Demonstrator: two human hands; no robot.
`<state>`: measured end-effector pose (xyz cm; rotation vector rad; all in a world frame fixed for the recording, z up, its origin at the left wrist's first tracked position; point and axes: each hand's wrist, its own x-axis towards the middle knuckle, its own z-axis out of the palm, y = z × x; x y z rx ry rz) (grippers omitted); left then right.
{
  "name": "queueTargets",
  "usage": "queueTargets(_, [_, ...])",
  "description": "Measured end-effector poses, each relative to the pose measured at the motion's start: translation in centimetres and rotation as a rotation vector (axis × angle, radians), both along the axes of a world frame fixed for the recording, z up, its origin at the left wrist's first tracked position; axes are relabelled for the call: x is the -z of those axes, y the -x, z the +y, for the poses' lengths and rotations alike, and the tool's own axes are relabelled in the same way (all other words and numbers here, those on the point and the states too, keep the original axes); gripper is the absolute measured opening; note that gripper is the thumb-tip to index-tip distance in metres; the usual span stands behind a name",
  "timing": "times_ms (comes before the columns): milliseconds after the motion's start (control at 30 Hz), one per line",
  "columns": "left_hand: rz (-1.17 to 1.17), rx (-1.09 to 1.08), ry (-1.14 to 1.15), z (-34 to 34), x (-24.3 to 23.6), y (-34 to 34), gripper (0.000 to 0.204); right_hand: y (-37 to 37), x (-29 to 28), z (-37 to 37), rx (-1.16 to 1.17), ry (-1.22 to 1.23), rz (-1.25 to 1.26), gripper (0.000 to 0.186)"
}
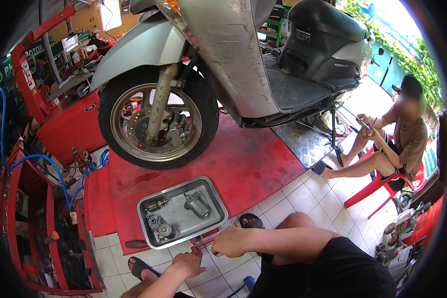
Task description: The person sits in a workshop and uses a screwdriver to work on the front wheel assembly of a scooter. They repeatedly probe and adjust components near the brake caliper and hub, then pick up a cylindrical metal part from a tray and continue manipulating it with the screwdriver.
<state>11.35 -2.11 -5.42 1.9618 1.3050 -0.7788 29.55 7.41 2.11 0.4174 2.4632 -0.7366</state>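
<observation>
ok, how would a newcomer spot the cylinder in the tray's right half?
Find the scooter's front wheel, then the rectangular metal tray just below it in view. In the tray's right half lies the grey cylinder. It sits alone, while the other metal parts crowd the left.

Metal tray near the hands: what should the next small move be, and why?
Perhaps ease the right hand back from the metal tray: it appears close to the near rim, and a knock could shift the metal cylinder lying inside.

A person (413, 136) sits — on a red chair (361, 194).
</observation>
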Motion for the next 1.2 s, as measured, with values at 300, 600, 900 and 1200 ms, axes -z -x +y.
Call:
queueTargets(300, [-0.017,-0.044,-0.049,-0.39,0.86,0.18,0.074,-0.16,0.43,-0.01,-0.007,0.0,0.033,0.024])
queueTargets(600, [-0.009,-0.036,-0.042,-0.29,0.57,0.11,0.074,-0.06,0.52,-0.08,-0.017,-0.009,0.027,0.025])
queueTargets(900, [-0.003,-0.01,0.003,-0.09,0.11,0.01,0.09,-0.08,0.79,-0.03,-0.009,-0.003,0.042,0.025])
queueTargets(1200, [-0.001,0.002,-0.008,-0.17,0.37,0.08,0.09,-0.05,0.48,-0.1,-0.025,-0.011,0.01,0.021])
